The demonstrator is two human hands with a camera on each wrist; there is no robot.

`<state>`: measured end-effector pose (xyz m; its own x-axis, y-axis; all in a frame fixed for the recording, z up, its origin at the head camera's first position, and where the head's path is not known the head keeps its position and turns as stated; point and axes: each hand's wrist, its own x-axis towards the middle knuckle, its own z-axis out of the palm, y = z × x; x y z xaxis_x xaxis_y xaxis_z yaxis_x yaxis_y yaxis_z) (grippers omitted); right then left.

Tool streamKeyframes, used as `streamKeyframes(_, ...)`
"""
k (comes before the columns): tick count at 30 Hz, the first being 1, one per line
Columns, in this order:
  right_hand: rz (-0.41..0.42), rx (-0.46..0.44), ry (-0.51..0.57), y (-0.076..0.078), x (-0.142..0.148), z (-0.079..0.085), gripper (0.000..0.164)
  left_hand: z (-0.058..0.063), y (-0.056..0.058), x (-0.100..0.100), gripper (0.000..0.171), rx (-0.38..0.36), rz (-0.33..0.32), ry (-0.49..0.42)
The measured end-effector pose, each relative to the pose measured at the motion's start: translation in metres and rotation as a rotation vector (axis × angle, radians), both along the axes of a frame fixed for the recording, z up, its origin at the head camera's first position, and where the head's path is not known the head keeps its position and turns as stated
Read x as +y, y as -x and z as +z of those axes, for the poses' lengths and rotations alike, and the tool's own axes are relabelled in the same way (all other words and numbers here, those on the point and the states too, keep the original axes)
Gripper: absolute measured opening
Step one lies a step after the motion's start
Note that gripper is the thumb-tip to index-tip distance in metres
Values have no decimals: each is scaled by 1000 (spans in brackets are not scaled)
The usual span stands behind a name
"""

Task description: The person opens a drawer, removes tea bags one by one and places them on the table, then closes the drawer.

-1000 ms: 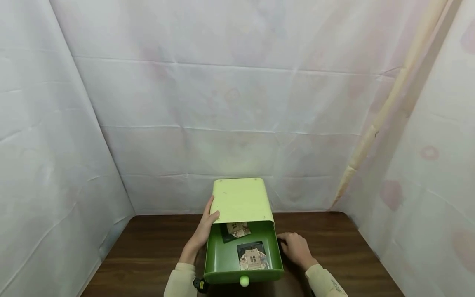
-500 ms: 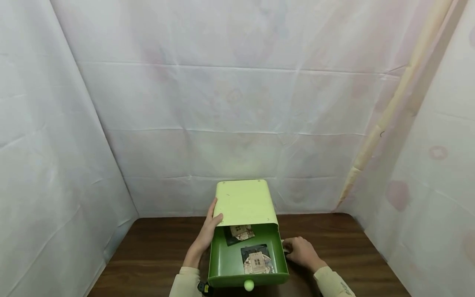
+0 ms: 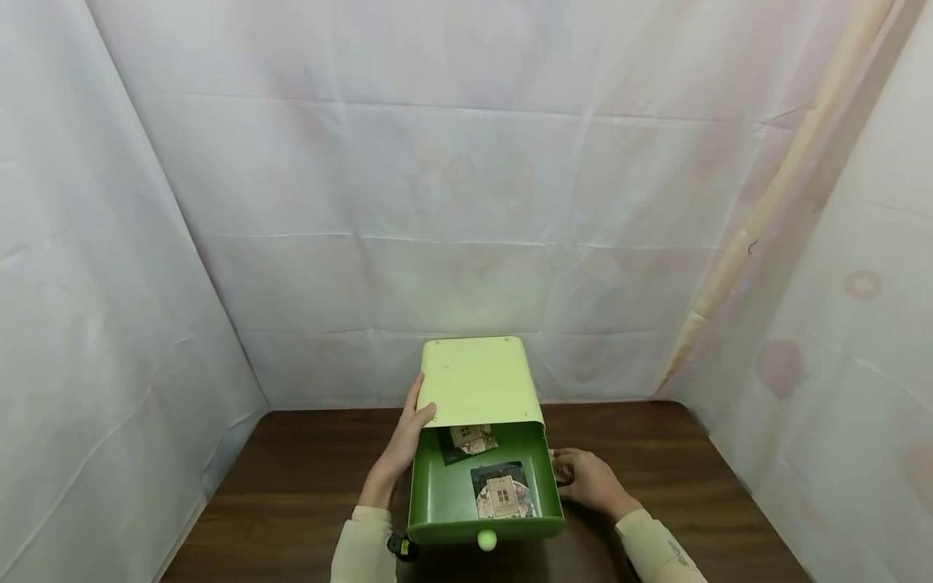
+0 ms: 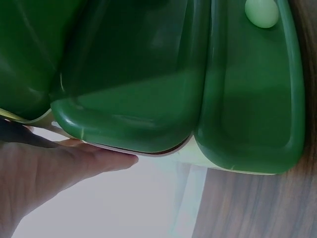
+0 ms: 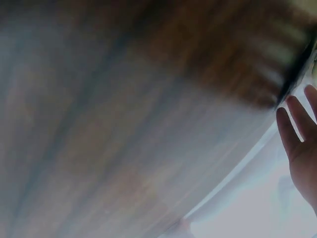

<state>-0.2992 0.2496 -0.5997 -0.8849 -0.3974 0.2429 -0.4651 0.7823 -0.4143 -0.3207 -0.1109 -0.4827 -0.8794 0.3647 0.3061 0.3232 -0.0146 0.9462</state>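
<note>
A light-green cabinet (image 3: 477, 380) stands with its dark-green top drawer (image 3: 445, 502) pulled out. Two dark packets with printed labels lie inside: one at the front (image 3: 504, 492), the other (image 3: 466, 441) partly under the cabinet's top. My left hand (image 3: 402, 445) rests along the cabinet's left side, thumb at the top's front corner and fingers extended. In the left wrist view that thumb lies against the cabinet's side edge. Just right of the drawer, my right hand (image 3: 592, 482) pinches a dark, flat packet (image 3: 564, 471), mostly hidden by the fingers. Its fingertips meet the dark edge in the right wrist view.
Lower drawer fronts show in the left wrist view: a middle one (image 4: 138, 99) and a bottom one (image 4: 252, 109) with a round pale-green knob (image 4: 262, 12). The dark wooden table (image 3: 291, 486) is enclosed by pale curtains (image 3: 466, 186) at back and sides.
A dark packet has come into sight in my right hand, beside the drawer. The right fingers have shifted slightly. My left hand stays on the cabinet, and the head view has moved a little.
</note>
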Motion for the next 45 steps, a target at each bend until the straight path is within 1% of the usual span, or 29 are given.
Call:
streamKeyframes(5,-24,21,-10,-1,-2,2,46,16,-8,-5,62,-27,-7,-13)
streamKeyframes(9,-49,38,5,-4,1,2,49,23,-15,-4,62,-25,-1,5)
streamKeyframes(13,-111,59,44,-8,6,5,49,25,-17,-3,62,-13,3,10)
streamKeyframes(17,-175,42,55,-15,13,14,49,22,-19,-3,62,-20,1,11)
streamKeyframes(22,-233,57,24,-22,32,36,60,20,-17,-1,62,-46,-8,22)
streamKeyframes(27,-240,26,15,-31,53,60,64,22,-16,3,62,-50,-7,25)
streamKeyframes(29,-250,16,6,-36,60,67,65,23,-16,5,62,-47,-8,26)
streamKeyframes(31,-260,24,-3,-41,65,73,66,23,-16,6,62,-45,-8,30)
streamKeyframes(34,-263,49,-10,-50,69,82,62,24,-15,8,61,-43,-6,36)
streamKeyframes(38,-246,114,7,-58,66,95,47,26,-16,9,61,-46,-9,33)
streamKeyframes(41,-226,169,11,-62,58,106,39,27,-17,9,61,-49,-9,30)
streamKeyframes(45,-191,220,11,-69,43,125,34,27,-18,10,61,-43,-3,32)
